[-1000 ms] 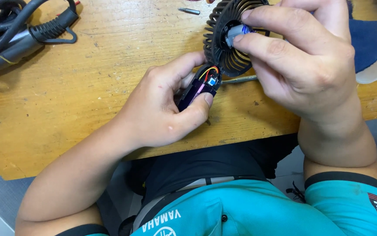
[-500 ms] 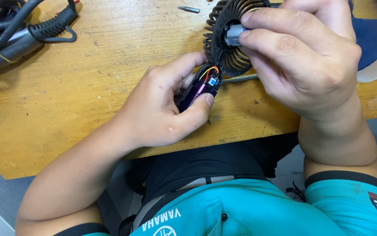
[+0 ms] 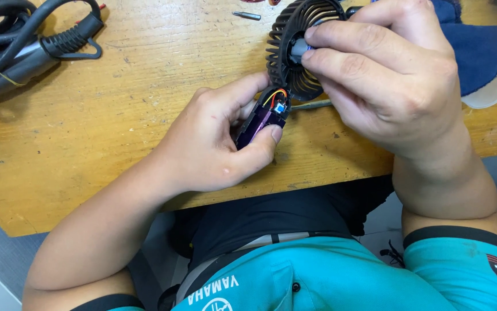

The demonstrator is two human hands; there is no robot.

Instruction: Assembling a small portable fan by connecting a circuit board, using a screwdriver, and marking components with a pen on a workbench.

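My left hand (image 3: 214,141) grips the dark purple handle (image 3: 258,123) of a small hand fan, its open end showing a circuit board with red and orange wires (image 3: 277,99). The round black ribbed fan grille (image 3: 286,43) sits on top of that handle, tilted toward me. My right hand (image 3: 386,72) pinches the small grey motor hub (image 3: 298,50) at the grille's centre with thumb and fingers. Both hands hover just above the wooden tabletop (image 3: 145,86).
A thin metal tool (image 3: 311,105) lies on the table under my right hand. A bundle of black cables with a ribbed plug (image 3: 41,37) lies far left, a small screwdriver bit (image 3: 247,15) at the far edge, and blue cloth (image 3: 481,49) with a whitish disc far right.
My right fingers have closed further over the hub at the grille's centre, covering the blue part seen earlier. The left hand and handle have stayed in place.
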